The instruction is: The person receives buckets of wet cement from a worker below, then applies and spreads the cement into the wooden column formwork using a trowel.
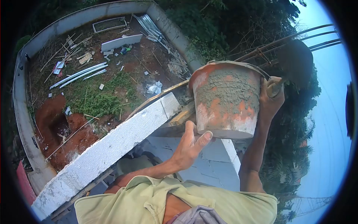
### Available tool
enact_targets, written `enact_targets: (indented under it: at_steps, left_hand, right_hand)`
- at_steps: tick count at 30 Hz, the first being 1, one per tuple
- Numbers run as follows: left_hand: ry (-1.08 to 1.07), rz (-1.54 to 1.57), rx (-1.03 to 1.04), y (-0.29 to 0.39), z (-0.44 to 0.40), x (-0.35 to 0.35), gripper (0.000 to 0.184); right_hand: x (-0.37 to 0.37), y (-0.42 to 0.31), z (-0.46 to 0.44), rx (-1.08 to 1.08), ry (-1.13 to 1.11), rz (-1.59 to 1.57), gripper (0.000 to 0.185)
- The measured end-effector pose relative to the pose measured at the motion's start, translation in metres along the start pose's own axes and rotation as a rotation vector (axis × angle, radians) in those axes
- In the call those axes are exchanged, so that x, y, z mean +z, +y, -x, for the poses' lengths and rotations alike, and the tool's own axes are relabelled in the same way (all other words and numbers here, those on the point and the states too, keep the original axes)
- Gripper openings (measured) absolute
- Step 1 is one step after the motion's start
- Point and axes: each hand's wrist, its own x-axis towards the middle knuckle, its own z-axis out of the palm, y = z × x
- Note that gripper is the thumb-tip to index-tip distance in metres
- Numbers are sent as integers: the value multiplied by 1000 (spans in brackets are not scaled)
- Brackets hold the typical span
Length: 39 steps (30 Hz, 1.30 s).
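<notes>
A mortar-smeared orange bucket (227,100) is raised in front of me, its side and part of its underside facing me. What is inside it is hidden. My right hand (274,91) is closed around the wooden handle of a trowel (296,64) and presses against the bucket's right side near the rim, where a thin bucket handle runs down to it. The trowel's dark, rounded blade points up and away. Below the bucket's lower left edge, my left hand (188,149) has its thumb and fingers spread, close to the base; whether it bears weight I cannot tell.
A white block wall (115,145) runs diagonally beside me, with a wooden board (182,115) at its far end. Reinforcing bars (287,39) jut out at upper right. Far below lies a walled yard with pipes (80,74), scrap timber and a dug pit (59,128).
</notes>
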Motion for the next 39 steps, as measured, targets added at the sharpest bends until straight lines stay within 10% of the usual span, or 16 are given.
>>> enact_targets:
  at_steps: [17,25,31,33,39]
  left_hand:
    - [181,-123,127,-44,-1,5,79]
    - [245,19,286,-95,27,29,77]
    - [454,-91,347,-129,88,30,76]
    - [652,-720,451,-144,115,20,73]
    - [939,-427,158,-98,186,55,75]
  right_hand:
    - [-43,-3,13,7,-44,-127,31]
    - [-144,-1,25,358,-185,-1209,28]
    - [-174,-20,61,423,-217,-1499,27]
    - [-170,-14,81,447,-313,-1580,29]
    - [-123,-19,150,381,-552,-1394,26]
